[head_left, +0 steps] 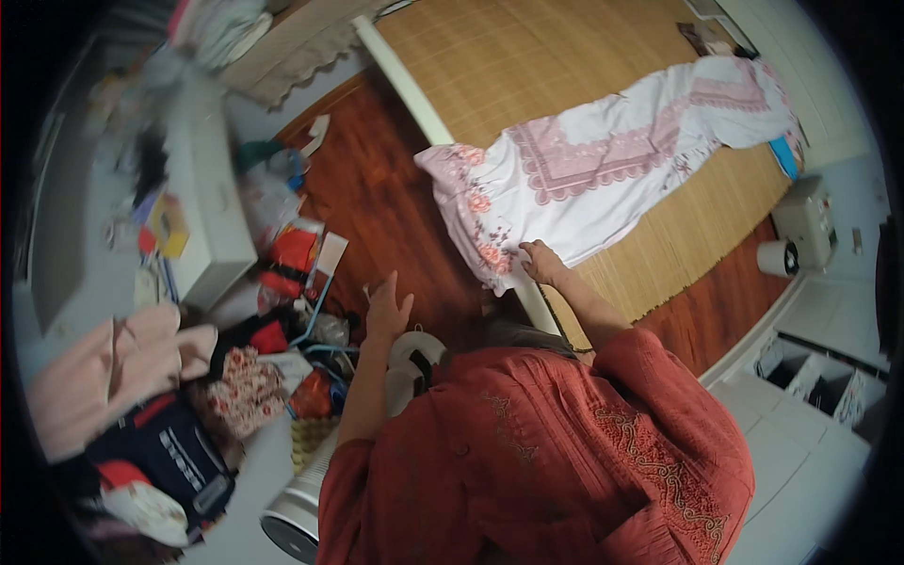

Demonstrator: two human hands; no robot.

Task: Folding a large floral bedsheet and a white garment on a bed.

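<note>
A long white cloth (pixel 603 155) with pink borders and flowers lies across the bed, its near end hanging over the bed's edge. At that near end, my right hand (pixel 543 264) has its fingers closed on the cloth's edge. The small fold between the fingertips is partly hidden. My left hand (pixel 386 309) is held out over the floor to the left, fingers apart and holding nothing. Both forearms come out of red sleeves.
The bed (pixel 480 56) has a tan woven mat and a pale frame. Left of the wooden floor (pixel 377 179) stand a white desk (pixel 221 207), a dark blue bag (pixel 179 452) and piled clothes. A white bin (pixel 774 258) stands at the right. Near my left arm is a grey-white cylindrical appliance (pixel 299 513).
</note>
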